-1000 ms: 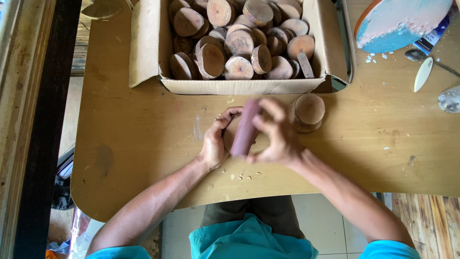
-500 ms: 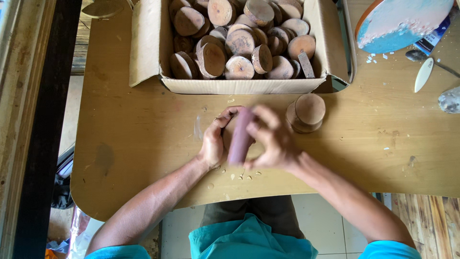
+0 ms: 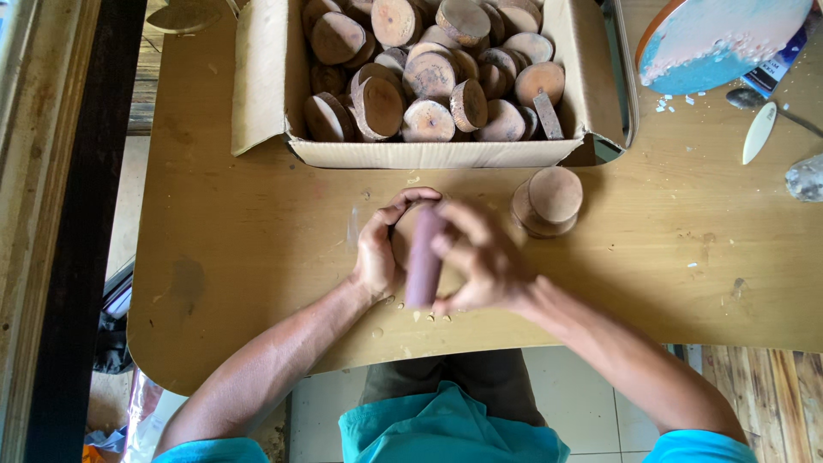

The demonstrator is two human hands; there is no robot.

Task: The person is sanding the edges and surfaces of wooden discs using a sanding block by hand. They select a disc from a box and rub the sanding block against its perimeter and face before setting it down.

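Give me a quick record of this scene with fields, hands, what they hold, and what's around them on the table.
left hand: cups a round wooden slice from the left
right hand: holds a brownish-purple sanding strip against the slice, blurred
beside hands: small stack of wooden discs, apart from the hands
behind: cardboard box full of wood slices
far right: blue round board, spoon
surface: wooden table with crumbs

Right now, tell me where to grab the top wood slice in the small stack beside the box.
Grip the top wood slice by its round edge, from above. It lies flat on the stack, face up, with bare table to its right; the right hand sits at its left.
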